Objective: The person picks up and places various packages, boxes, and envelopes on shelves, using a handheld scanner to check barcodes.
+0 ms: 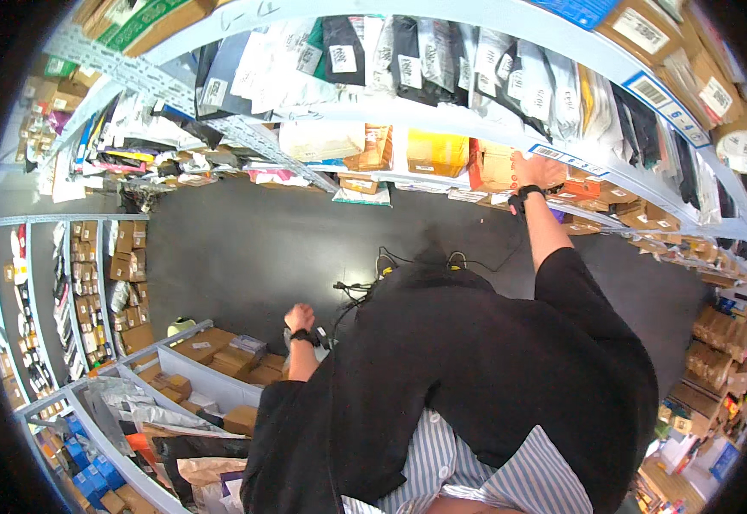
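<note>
my right hand [534,171] is in the upper right of the frame, stretched far up to the grey shelf [562,154]. it lies on the orange-brown cardboard box [495,167] that stands just beside a yellow box [436,152]. the fingers are spread flat against the box, but i cannot tell if they really grip it or only touch it. on this wrist i wear a black band [523,195].

my left hand [298,317] is in the lower middle-left of the frame, closed to a loose fist and holding nothing that i can see. it hangs over the low shelf [187,361] with small brown boxes [235,358].

i think the danger is in the long reach. the arm is almost fully extended, so if i pull the box with only the fingertips, it can tip over the shelf edge and fall on the dark floor [253,248]. the yellow box stands very close, so it can be dragged along. above, many flat bags in plastic [442,60] hang tightly, and a quick move can catch one and bring it down. black cables [365,287] lie on the floor near my body, and a foot can catch in them
</note>
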